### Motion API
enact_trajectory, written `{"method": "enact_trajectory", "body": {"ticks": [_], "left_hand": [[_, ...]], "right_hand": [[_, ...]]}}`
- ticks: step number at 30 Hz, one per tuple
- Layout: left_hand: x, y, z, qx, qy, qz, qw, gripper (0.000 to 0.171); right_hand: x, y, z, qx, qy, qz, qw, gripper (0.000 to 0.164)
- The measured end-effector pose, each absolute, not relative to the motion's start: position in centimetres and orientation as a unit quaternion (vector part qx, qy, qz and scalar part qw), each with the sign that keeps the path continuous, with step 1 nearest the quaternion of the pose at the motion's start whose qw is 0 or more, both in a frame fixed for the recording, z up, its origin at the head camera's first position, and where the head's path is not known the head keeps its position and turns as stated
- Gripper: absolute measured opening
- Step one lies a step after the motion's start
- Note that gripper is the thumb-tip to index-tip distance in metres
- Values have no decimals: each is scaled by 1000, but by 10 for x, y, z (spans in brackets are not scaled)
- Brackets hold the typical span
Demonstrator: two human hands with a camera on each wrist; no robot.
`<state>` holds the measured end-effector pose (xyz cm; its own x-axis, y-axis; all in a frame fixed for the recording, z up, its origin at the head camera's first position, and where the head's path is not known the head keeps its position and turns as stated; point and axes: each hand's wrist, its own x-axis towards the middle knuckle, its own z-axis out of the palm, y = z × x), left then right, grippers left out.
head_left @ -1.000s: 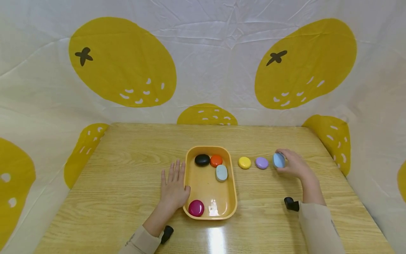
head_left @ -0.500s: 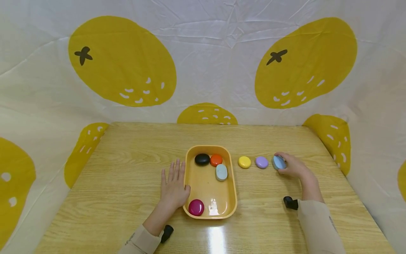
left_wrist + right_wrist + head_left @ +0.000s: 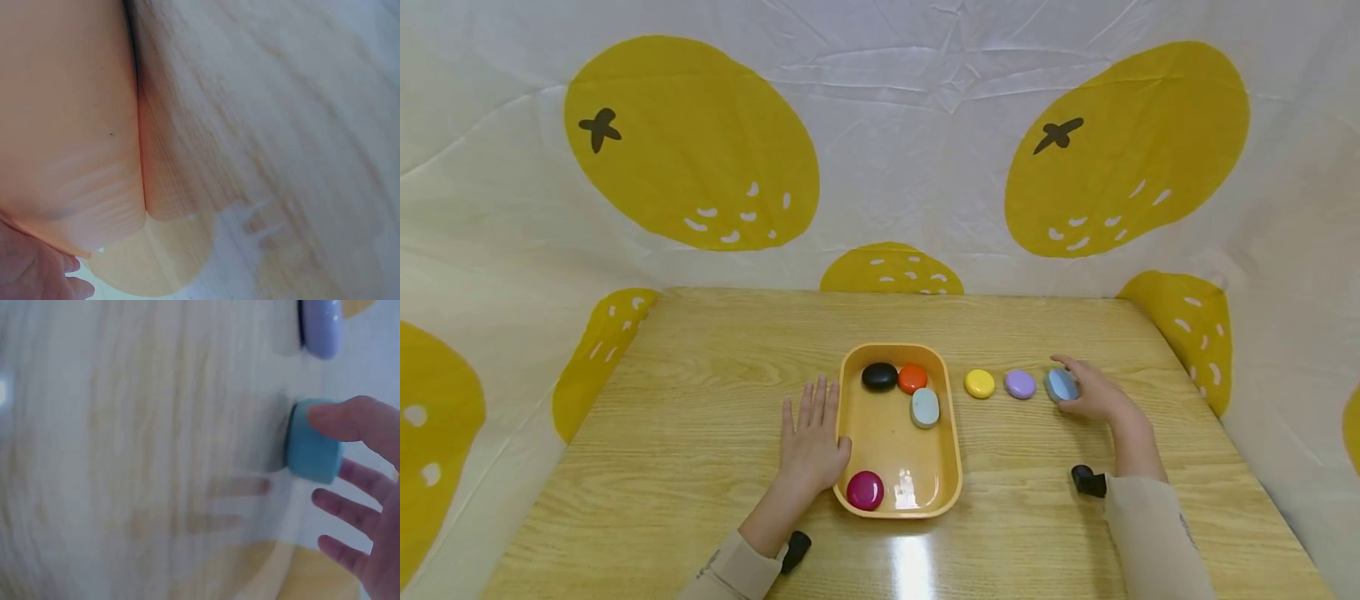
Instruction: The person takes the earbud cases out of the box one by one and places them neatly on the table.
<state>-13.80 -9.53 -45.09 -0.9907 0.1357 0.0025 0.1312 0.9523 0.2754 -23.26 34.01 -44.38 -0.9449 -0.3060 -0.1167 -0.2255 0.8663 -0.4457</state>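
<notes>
A light-blue block (image 3: 1060, 386) rests on the table at the right end of a row with a yellow rounded piece (image 3: 979, 384) and a purple one (image 3: 1020, 384). My right hand (image 3: 1097, 392) is around the block, a small gap showing between the upper finger and its far side. In the right wrist view the thumb overlaps the blue block (image 3: 312, 440); the other fingers are spread, and part of one is hidden behind it. Beside the orange tray (image 3: 898, 514), my left hand (image 3: 811, 450) lies flat with straight fingers, its thumb against the tray's left wall.
Inside the tray are a black piece (image 3: 880, 377), an orange-red one (image 3: 913, 378), a pale grey-green block (image 3: 925, 408) and a magenta disc (image 3: 865, 491). A patterned cloth (image 3: 910, 167) hangs behind the wooden table (image 3: 700, 375).
My right hand has lowered the light-blue block onto the table, and its upper finger has since moved off the block. The left hand and the tray stay in place.
</notes>
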Motion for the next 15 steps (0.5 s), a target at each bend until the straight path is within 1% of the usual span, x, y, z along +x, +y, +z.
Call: {"method": "enact_trajectory", "body": {"ticks": [3, 9, 11, 15], "left_hand": [[-138, -96, -451, 68, 988, 137, 8, 75], [-138, -96, -451, 67, 989, 133, 9, 75], [-138, -95, -451, 66, 989, 135, 11, 75], [-138, -95, -450, 64, 988, 141, 15, 74]], "right_hand": [[-228, 325, -435, -159, 963, -210, 48, 74], [-221, 274, -417, -261, 942, -189, -90, 65], [-216, 256, -414, -292, 931, -185, -115, 62], [-206, 222, -412, -339, 915, -178, -123, 55]]}}
